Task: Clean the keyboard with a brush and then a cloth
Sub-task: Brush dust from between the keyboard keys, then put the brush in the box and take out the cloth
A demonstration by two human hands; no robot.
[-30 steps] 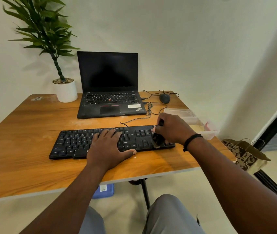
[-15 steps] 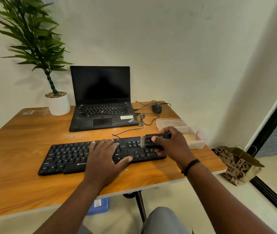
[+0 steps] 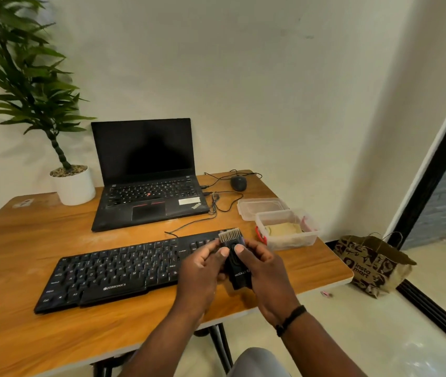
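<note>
A black keyboard (image 3: pixel 113 270) lies across the wooden table (image 3: pixel 26 338), its right end hidden behind my hands. I hold a black brush (image 3: pixel 234 257) with pale bristles pointing up and away, lifted above the keyboard's right end. My left hand (image 3: pixel 202 270) grips the brush's left side with the thumb on top. My right hand (image 3: pixel 264 276) wraps the handle from the right, thumb on the front. A yellowish cloth (image 3: pixel 283 229) lies inside a clear plastic box (image 3: pixel 289 242) to the right of the keyboard.
An open black laptop (image 3: pixel 148 183) stands behind the keyboard, with a potted plant (image 3: pixel 72 183) to its left. A mouse (image 3: pixel 238 183) and loose cables lie at the back right. A clear lid (image 3: pixel 261 207) sits behind the box. A paper bag (image 3: pixel 374 263) stands on the floor.
My left hand has left the keys and joined the right on the brush. The brush has been lifted off the keyboard and turned bristles-up. The camera has tilted upward.
</note>
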